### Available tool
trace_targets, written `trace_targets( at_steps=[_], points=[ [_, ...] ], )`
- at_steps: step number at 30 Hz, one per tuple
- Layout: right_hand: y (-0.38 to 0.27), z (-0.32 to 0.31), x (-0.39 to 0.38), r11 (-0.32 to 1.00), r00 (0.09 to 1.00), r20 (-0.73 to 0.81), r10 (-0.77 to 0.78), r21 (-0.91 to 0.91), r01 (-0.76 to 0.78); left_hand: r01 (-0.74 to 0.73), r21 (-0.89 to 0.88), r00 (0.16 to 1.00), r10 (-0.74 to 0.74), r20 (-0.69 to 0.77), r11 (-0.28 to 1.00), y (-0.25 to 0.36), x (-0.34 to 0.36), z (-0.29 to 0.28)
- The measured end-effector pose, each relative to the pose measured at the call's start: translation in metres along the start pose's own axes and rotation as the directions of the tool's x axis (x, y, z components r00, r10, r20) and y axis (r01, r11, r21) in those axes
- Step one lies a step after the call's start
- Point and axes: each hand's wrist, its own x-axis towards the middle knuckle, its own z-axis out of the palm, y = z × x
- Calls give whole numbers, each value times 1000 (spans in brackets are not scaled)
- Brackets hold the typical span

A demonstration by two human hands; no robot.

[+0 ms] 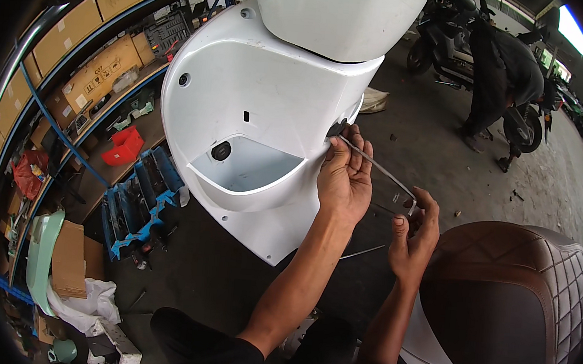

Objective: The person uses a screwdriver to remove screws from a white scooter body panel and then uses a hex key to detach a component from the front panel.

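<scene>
A white scooter leg shield panel [264,91] with a moulded storage pocket stands in front of me. On its right edge sits a small black round part [337,127]. A long, thin L-shaped hex key [381,170] runs from that part down to the right. My left hand [345,179] pinches the key close to its far end, beside the black part; the very tip is hidden by the fingers. At the bent end, my right hand [413,243] curls its thumb and fingers round the short arm.
A brown quilted scooter seat [502,294] is close at my right. Blue-framed shelves with boxes, a red bin [124,146] and an open blue toolbox [143,198] line the left. Another thin rod [363,252] lies below. Farther right, a person [502,75] bends beside a motorbike.
</scene>
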Motion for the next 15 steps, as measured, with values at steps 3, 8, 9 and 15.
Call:
trace_targets(
  at_steps=[3,8,9,15],
  points=[
    [6,8,2,984,992,-45,-116,-140,108,5,29,1000,-5,-13,1000,1,0,1],
    [17,20,15,590,753,107,649,553,-587,16,15,1000,-16,-2,1000,3,-6,4],
    [18,19,15,305,639,286,714,694,-652,21,23,1000,-21,0,1000,4,-7,4],
    [23,5,1,603,826,257,502,580,-547,24,28,998,-26,56,999,7,-2,0]
  ],
)
